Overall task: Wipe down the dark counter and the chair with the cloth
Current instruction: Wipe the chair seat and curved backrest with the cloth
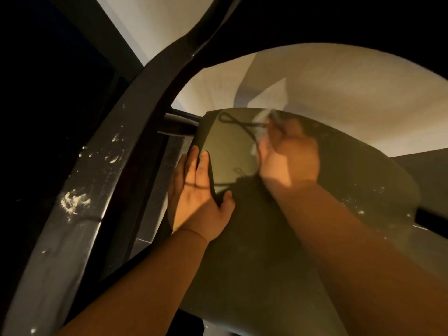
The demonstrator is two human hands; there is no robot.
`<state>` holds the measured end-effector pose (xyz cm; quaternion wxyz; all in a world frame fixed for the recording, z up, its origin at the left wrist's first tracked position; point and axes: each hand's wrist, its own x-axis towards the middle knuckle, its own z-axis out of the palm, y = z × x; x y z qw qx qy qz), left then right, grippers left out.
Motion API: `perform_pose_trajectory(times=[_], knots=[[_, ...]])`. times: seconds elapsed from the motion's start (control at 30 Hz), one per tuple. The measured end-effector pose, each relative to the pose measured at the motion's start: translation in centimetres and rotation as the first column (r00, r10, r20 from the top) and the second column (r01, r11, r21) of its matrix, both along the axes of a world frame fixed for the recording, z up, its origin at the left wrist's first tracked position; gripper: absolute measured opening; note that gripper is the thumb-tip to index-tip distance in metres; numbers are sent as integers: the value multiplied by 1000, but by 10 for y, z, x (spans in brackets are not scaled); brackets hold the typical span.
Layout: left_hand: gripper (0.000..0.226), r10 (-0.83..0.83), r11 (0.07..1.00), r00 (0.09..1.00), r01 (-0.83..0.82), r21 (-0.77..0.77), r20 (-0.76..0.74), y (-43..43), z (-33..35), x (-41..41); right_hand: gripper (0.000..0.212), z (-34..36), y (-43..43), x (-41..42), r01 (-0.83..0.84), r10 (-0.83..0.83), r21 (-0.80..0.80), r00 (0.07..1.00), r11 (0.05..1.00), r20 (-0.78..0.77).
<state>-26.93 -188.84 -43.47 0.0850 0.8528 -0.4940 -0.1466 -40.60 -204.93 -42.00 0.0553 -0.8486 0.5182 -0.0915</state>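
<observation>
Right-hand fingers (278, 128) are curled over a white cloth (260, 117). It's blurry there, but the cloth pokes out past the fingertips and again by the thumb side, so I'd call it a bunched grip, with the cloth pressed onto the far part of the seat (230, 154). The right hand (291, 156) sits over the seat's middle. The left hand (201, 197) has its fingers laid out straight along the seat's left edge with the thumb up on top, so it's bracing the chair rather than clutching it. There's a thin dark cord (242, 127) looped across the seat right where the cloth is working, and it runs under the right hand. Some pale specks (358, 210) sit on the near right side of the seat. To the left, the counter (72, 251) curves past and has white crumbs (74, 202) all over it. So I reckon we're in the chair step, with the far half being done. Next up probably means dragging the cloth back toward the speckled near right bit without snagging that cord. The counter looks like it hasn't been cleaned, so it needs a proper pass too.
</observation>
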Motion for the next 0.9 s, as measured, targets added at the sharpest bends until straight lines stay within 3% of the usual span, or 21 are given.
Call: perform_pose_trajectory(times=[0.07,0.17,0.27,0.33,0.4,0.67,0.77,0.83,0.9], knots=[[96,-5,1000,1000,5,-18,13,-1,0,0,40,-4,11,4,-129,129,-23,991,991,20],[95,16,1000,1000,-16,-22,9,-1,-2,0,34,-5,-1,-13,-130,128,-90,991,987,-23],[94,19,1000,1000,-19,-23,3,-1,-1,0,38,2,-19,-42,120,-128,-66,984,991,-128],[94,22,1000,1000,-22,-11,5,-2,-1,0,38,3,-23,-57,285,-285,-16,952,958,-111],[95,25,1000,1000,-25,2,13,-3,0,0,37,2,-21,-55,336,-335,4,941,942,-42],[90,-4,999,1000,5,-34,30,-1,1,-1,42,0,23,-27,-82,83,31,996,996,-21],[87,-23,999,999,25,-43,33,-1,1,-1,41,5,4,-65,125,-126,-15,991,992,-55],[86,-22,999,999,24,-44,49,-1,1,-1,41,10,4,-69,298,-296,44,954,954,-49],[86,-17,999,998,20,-43,53,0,1,-1,41,15,24,-46,305,-297,131,952,943,-74]])
